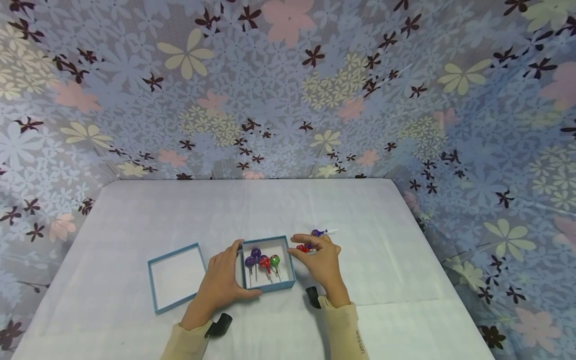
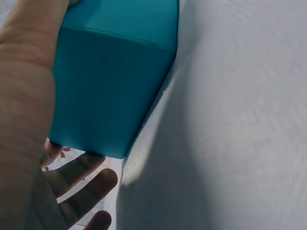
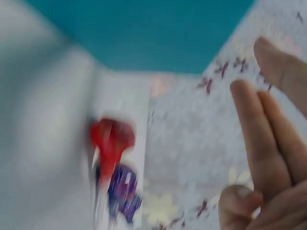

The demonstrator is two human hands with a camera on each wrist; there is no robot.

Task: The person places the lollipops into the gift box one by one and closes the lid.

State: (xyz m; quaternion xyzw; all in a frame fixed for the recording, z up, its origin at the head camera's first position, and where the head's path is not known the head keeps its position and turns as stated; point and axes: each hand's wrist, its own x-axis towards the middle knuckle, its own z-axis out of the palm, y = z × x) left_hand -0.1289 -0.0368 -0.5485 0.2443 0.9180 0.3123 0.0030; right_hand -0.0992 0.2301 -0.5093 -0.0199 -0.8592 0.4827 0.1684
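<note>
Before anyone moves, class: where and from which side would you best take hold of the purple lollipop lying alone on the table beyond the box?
Probably by its white stick, coming from above and from the right. The purple lollipop lies flat on the table with the stick pointing right, free of anything. Its head end lies close to the right hand and the blue box, so that side is more crowded.

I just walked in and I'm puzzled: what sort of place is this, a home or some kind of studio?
Probably a staged recording corner, not a lived-in room. A flower-patterned cloth hangs as backdrop on every side, a plain white table stands before it, and only a small blue box of lollipops and its lid lie there.
</note>
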